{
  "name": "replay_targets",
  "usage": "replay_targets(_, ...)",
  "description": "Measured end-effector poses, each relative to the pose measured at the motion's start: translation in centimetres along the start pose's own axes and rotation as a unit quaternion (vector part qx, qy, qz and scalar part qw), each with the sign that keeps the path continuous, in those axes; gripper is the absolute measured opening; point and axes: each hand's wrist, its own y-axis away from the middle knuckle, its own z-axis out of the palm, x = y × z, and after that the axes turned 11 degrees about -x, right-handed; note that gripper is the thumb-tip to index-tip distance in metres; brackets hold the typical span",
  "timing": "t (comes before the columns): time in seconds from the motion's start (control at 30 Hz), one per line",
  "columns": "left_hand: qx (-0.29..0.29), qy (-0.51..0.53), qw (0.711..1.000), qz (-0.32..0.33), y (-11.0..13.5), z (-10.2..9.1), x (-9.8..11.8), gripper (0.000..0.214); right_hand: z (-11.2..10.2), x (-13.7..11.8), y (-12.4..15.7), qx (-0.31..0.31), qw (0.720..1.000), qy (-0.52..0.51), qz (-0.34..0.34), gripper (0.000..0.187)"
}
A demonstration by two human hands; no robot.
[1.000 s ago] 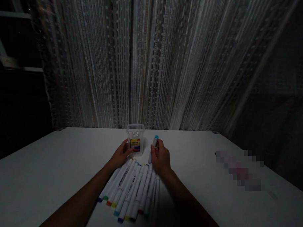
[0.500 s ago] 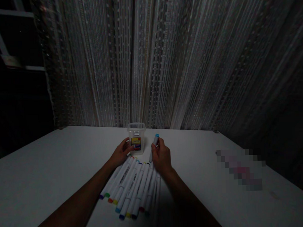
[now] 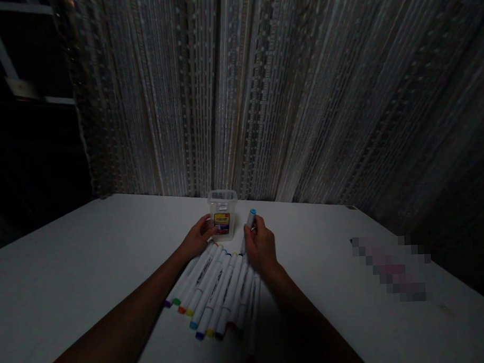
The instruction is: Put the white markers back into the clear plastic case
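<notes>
A clear plastic container [image 3: 222,203] with a yellow, red and blue label stands upright on the white table. My left hand [image 3: 198,236] is closed around its left side, thumb across the front. In my right hand [image 3: 260,243] is a white marker with a light blue cap [image 3: 251,218], held upright just right of the container and apart from it. Between my forearms several white markers [image 3: 214,293] lie side by side in a fan, with caps in purple, green, orange, yellow, blue and red. My right arm shades the rightmost ones.
The white table [image 3: 109,244] runs back to a striped, shimmering curtain [image 3: 239,97]. On the table at the right lies a pixelated item [image 3: 392,271] with a pinkish middle. A dark, window-like frame [image 3: 27,51] is at the far left.
The view has shifted slightly, moving the table scene a little right and up. Both hands keep their holds on the container and the marker, with little other visible movement.
</notes>
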Motion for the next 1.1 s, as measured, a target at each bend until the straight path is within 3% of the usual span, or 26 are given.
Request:
replay_targets(0.47, -0.022, -0.003, 1.0, 0.016, 0.3, -0.2, 0.5, 0.065, 0.2, -0.1, 0.0, 0.005, 1.0, -0.008, 0.003, 0.023)
replay_targets(0.87, -0.065, -0.048, 0.995, 0.051, -0.2, -1.6, -0.5, 0.053, 1.5, 1.7, -0.4, 0.021, 0.995, -0.06, -0.081, 0.024)
replay_targets(1.1, -0.074, -0.053, 0.994, 0.06, -0.2, -1.9, -0.7, 0.055, 1.8, 1.9, -0.5, 0.013, 0.994, -0.066, -0.091, 0.022)
